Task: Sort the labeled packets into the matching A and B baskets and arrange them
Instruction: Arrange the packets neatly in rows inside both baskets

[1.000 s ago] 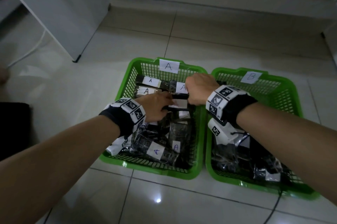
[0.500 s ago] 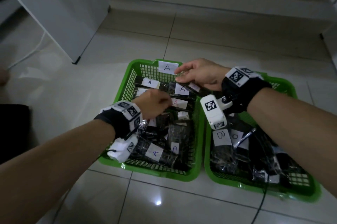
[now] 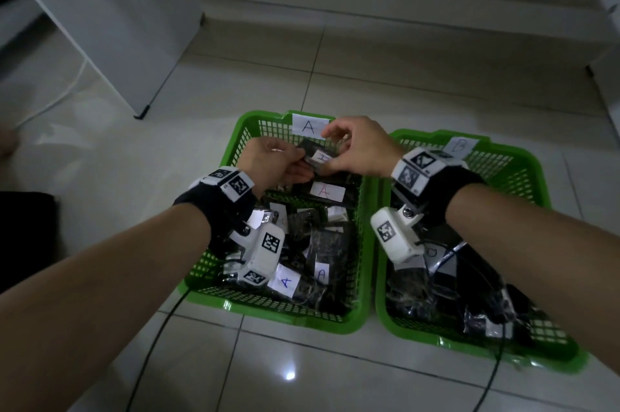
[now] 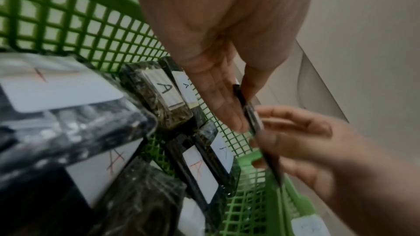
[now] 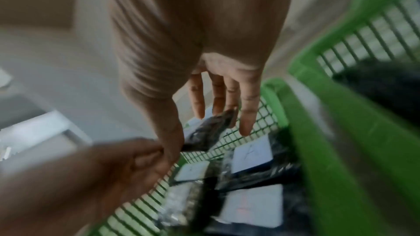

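Note:
Two green baskets stand side by side on the tiled floor: basket A on the left and basket B on the right, each with a paper letter tag on its far wall. Both hold several dark packets with white labels, such as an A packet. Above the far end of basket A, both hands hold one dark labelled packet. My left hand pinches its left end between thumb and fingers. My right hand pinches its right side. The right wrist view shows the packet edge-on and blurred.
A white cabinet stands at the back left and white furniture at the right edge. Black cables trail over the tiles in front of the baskets. A dark object lies at the far left.
Both hands have risen from low in basket A to its far end. The right hand swung back from the basket's far rim and now shares a lifted packet with the left hand.

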### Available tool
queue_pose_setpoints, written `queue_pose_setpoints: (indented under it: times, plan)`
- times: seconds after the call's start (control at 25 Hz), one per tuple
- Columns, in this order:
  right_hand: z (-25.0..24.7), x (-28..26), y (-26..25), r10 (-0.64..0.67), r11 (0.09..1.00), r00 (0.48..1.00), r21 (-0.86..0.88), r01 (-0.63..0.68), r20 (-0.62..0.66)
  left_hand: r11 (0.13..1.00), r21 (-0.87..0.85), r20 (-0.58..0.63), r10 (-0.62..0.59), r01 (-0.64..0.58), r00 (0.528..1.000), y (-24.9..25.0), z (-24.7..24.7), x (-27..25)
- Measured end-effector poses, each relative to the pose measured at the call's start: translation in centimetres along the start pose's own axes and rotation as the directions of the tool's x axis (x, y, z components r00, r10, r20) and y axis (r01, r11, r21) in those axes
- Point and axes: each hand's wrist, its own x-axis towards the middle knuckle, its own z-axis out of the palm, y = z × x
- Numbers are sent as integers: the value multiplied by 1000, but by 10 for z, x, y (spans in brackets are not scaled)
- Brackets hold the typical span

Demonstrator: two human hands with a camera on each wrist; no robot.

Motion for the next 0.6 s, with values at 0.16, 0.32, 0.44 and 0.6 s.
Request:
queue_pose_setpoints:
  times: [0.16, 0.32, 0.44, 0.6]
  plan:
    - [10, -11, -5, -147, 901, 984, -396, 176, 102, 975, 203, 69, -107, 91, 992, -3, -6, 0]
    - [22, -16, -17, -112, 769, 978, -608, 197, 175, 360, 890, 145, 357, -279, 923, -10, -26, 14]
    - [32, -18, -22, -53, 734, 966, -646, 210, 254, 135, 941, 277, 220, -311, 935, -14, -35, 18]
    - [42, -15, -20, -69, 664, 964, -710, 236, 256, 151, 930, 319, 118, -334, 940, -19, -39, 17]
